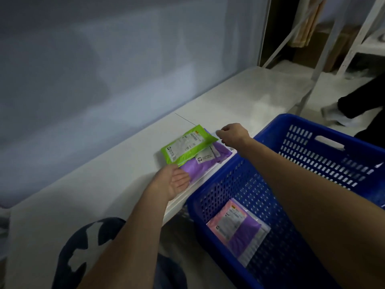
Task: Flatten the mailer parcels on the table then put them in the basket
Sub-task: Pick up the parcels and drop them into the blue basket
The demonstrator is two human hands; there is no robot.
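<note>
On the table [108, 170] beside the basket [277, 130], the open left hand [175, 181] and the right hand [233, 134], pinching the far corner, are taking up the purple mailer [205, 162], probably risking the loose green mailer [187, 144] sliding off.

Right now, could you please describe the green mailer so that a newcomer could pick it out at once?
Find the white table left of the blue basket. A small stack of mailers lies at its near edge, and the green mailer is on top. It alone is bright green; beneath it is a purple mailer.
</note>
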